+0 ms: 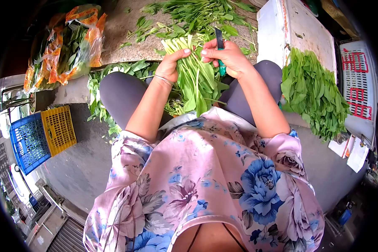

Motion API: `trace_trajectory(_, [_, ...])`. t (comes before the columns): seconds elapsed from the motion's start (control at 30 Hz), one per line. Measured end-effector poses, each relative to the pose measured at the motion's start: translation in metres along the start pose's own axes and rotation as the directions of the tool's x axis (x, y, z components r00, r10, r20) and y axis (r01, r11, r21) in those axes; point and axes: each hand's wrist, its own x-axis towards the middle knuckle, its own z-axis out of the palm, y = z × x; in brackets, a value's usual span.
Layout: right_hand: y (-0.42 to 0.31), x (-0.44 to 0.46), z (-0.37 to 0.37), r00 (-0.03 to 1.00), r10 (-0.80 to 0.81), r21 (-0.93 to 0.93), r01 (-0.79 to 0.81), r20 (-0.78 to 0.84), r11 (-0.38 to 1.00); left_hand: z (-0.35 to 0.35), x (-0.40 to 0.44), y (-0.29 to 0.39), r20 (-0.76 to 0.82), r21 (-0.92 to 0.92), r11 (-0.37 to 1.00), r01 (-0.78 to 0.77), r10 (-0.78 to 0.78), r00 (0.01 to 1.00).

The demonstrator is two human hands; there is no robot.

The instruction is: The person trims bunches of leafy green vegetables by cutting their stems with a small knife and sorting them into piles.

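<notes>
Between my knees, a bunch of leafy greens [194, 80] hangs from my left hand [172, 66], its pale stems pointing up and its leaves down. My left fingers are wrapped round the stems, the thumb lying across them. Just right of the bunch, my right hand [232, 59] is closed on a small knife [219, 38] with a dark blade pointing up and a teal handle below. My right thumb and fingertips are near the stems; whether they also pinch a stem I cannot tell. Loose greens [201, 14] lie on the board [117, 40] ahead.
Bagged greens [77, 50] stand at the upper left. A blue crate [29, 140] and a yellow crate [59, 130] are on the left. At right, a white foam box [298, 31] stands behind a heap of greens [313, 92], beside a white basket [359, 92]. More greens [98, 90] lie by my left knee.
</notes>
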Motion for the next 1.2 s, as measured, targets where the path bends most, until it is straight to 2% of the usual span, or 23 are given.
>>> trace_trajectory(0.1, [-0.008,0.001,-0.013,0.997,-0.042,0.144,0.05,-0.061,0.988,-0.028,0.01,-0.002,0.03,-0.277,0.96,0.035,-0.028,0.999])
trace_trajectory(0.17, [-0.014,0.005,-0.031,0.993,-0.074,0.288,0.096,-0.086,0.953,-0.035,0.01,0.003,0.041,-0.473,0.881,-0.022,0.047,0.998])
trace_trajectory(0.2, [-0.018,0.006,-0.04,0.987,-0.097,0.311,0.132,-0.127,0.941,-0.037,0.013,0.003,-0.05,-0.517,0.849,-0.113,0.102,0.994])
trace_trajectory(0.27, [-0.025,0.006,-0.053,0.956,-0.135,0.324,0.218,-0.26,0.921,-0.036,0.013,0.01,-0.11,-0.554,0.811,-0.191,0.156,0.982])
trace_trajectory(0.33, [-0.021,0.013,-0.069,0.826,-0.277,0.07,0.354,-0.492,0.933,-0.023,0.009,0.022,-0.179,-0.569,0.784,-0.249,0.178,0.968])
trace_trajectory(0.4, [-0.018,0.017,-0.078,0.653,-0.366,-0.163,0.352,-0.663,0.922,-0.038,0.018,0.025,-0.176,-0.575,0.774,-0.265,0.198,0.964])
trace_trajectory(0.43, [-0.015,0.017,-0.08,0.652,-0.368,-0.165,0.353,-0.663,0.921,-0.039,0.019,0.028,-0.201,-0.57,0.771,-0.284,0.205,0.958])
trace_trajectory(0.5, [-0.009,0.008,-0.078,0.716,-0.369,-0.352,0.181,-0.592,0.918,-0.044,0.025,0.031,-0.218,-0.552,0.773,-0.312,0.227,0.949])
trace_trajectory(0.53, [-0.01,0.001,-0.062,0.749,-0.313,-0.361,0.106,-0.584,0.926,-0.042,0.025,0.033,-0.24,-0.53,0.789,-0.311,0.213,0.947])
trace_trajectory(0.57, [-0.008,0.0,-0.054,0.75,-0.309,-0.36,0.102,-0.584,0.928,-0.041,0.025,0.033,-0.264,-0.507,0.805,-0.308,0.196,0.944])
trace_trajectory(0.63, [-0.005,0.001,-0.044,0.819,-0.342,-0.351,0.186,-0.461,0.918,-0.037,0.025,0.034,-0.277,-0.487,0.817,-0.308,0.19,0.942])
trace_trajectory(0.67, [-0.006,0.001,-0.041,0.892,-0.241,-0.321,0.116,-0.382,0.94,-0.035,0.024,0.034,-0.285,-0.5,0.811,-0.303,0.176,0.942])
trace_trajectory(0.7, [-0.009,-0.001,-0.036,0.891,-0.241,-0.321,0.115,-0.385,0.94,-0.034,0.025,0.034,-0.292,-0.514,0.804,-0.299,0.163,0.942])
trace_trajectory(0.77, [-0.012,-0.007,-0.022,0.957,-0.08,-0.22,0.017,-0.278,0.975,-0.031,0.027,0.035,-0.32,-0.531,0.791,-0.305,0.146,0.936])
trace_trajectory(0.83, [-0.009,-0.003,-0.007,0.948,-0.135,-0.228,0.069,-0.287,0.971,-0.028,0.029,0.034,-0.338,-0.455,0.835,-0.31,0.16,0.927])
trace_trajectory(0.9, [-0.007,0.002,0.002,0.849,-0.46,-0.49,0.295,-0.259,0.82,-0.025,0.028,0.035,-0.368,-0.467,0.828,-0.31,0.136,0.92])
trace_trajectory(0.93, [-0.007,0.004,0.006,0.814,-0.535,-0.505,0.37,-0.229,0.78,-0.021,0.027,0.035,-0.373,-0.461,0.834,-0.303,0.127,0.919])
trace_trajectory(0.97, [-0.007,0.004,0.01,0.814,-0.534,-0.505,0.37,-0.227,0.779,-0.018,0.026,0.035,-0.376,-0.457,0.839,-0.295,0.118,0.919])
trace_trajectory(1.03, [-0.011,0.0,0.019,0.624,-0.779,-0.799,0.497,0.058,0.338,-0.019,0.028,0.033,-0.373,-0.436,0.85,-0.296,0.129,0.919])
trace_trajectory(1.07, [-0.008,-0.002,0.021,0.647,-0.757,-0.83,0.471,0.096,0.297,-0.02,0.029,0.032,-0.37,-0.415,0.859,-0.3,0.141,0.918])
trace_trajectory(1.1, [-0.005,-0.002,0.022,0.647,-0.756,-0.829,0.476,0.104,0.294,-0.019,0.027,0.033,-0.374,-0.416,0.856,-0.306,0.146,0.916])
trace_trajectory(1.17, [0.001,-0.002,0.022,0.859,-0.503,-0.673,0.317,-0.094,0.668,-0.016,0.024,0.033,-0.358,-0.434,0.861,-0.264,0.104,0.928])
trace_trajectory(1.2, [-0.003,0.0,0.016,0.905,-0.409,-0.679,0.225,-0.12,0.698,-0.021,0.026,0.031,-0.35,-0.391,0.875,-0.285,0.145,0.925])
